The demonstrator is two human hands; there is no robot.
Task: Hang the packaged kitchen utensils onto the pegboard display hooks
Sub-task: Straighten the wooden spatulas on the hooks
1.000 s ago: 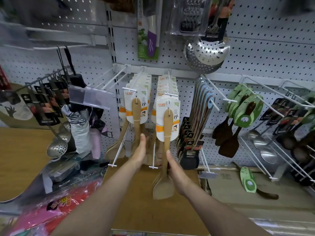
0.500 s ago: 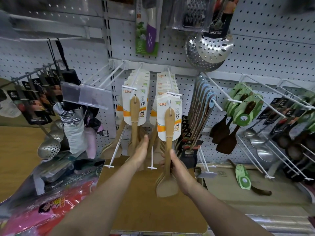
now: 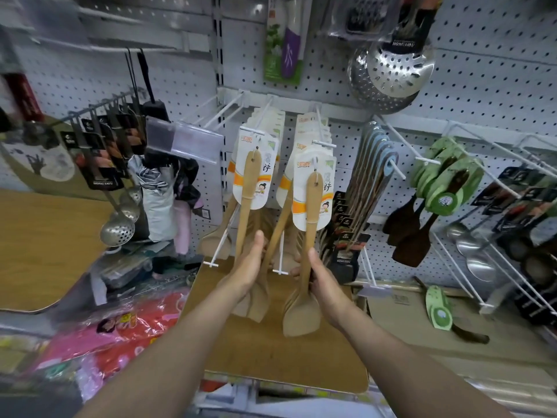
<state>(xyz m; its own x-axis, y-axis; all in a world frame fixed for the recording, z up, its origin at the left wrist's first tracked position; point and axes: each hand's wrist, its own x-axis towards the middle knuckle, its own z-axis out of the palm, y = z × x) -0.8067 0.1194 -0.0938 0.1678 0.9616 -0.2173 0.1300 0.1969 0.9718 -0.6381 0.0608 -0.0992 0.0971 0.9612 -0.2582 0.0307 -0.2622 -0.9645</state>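
Two rows of carded wooden spatulas hang on white pegboard hooks (image 3: 324, 143) at centre. The front spatula of the left row (image 3: 247, 200) and the front spatula of the right row (image 3: 310, 212) each carry a white and orange card. My left hand (image 3: 248, 268) holds the lower handles of the left row, fingers wrapped behind them. My right hand (image 3: 321, 277) grips the handle of the right front spatula just above its blade (image 3: 301, 312). Both bundles stay hanging on their hooks.
Steel skimmers (image 3: 391, 67) hang above right. Green-carded dark spatulas (image 3: 437, 188) and ladles (image 3: 479, 260) fill hooks at right. Black-carded skimmers (image 3: 117, 224) hang at left. A wooden board (image 3: 271, 351) lies below my hands, and one green spatula (image 3: 440, 312) lies on cardboard.
My head has moved closer to the display. My right hand has slid a little up the spatula handle; my left hand stays on the left bundle.
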